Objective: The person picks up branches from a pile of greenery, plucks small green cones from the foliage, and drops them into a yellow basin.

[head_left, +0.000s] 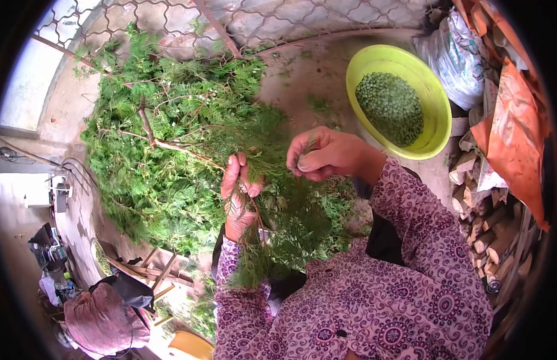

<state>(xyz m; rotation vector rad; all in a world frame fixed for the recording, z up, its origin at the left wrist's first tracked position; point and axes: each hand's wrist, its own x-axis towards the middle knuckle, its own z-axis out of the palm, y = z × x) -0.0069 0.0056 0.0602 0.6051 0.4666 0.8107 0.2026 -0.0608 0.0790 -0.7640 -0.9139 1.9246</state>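
- Looks partway along, judging by small green cones (389, 108) gathered in a broad layer inside the lime-yellow plastic basin (437, 114), below the rim.
- Seems far from finished, given the large heap of conifer cuttings (164, 198) on the floor; cannot tell how much of it bears cones.
- Holding a conifer branch (191, 153) in the left hand (235, 207), fingers curled closely around the stem, above the lap and in front of the heap.
- Pinching thumb to fingers with the right hand (335, 153), just beside the foliage; cannot tell what, if anything, is between.
- Looks feathery, fresh green and drooping, with a thin brown woody stem.
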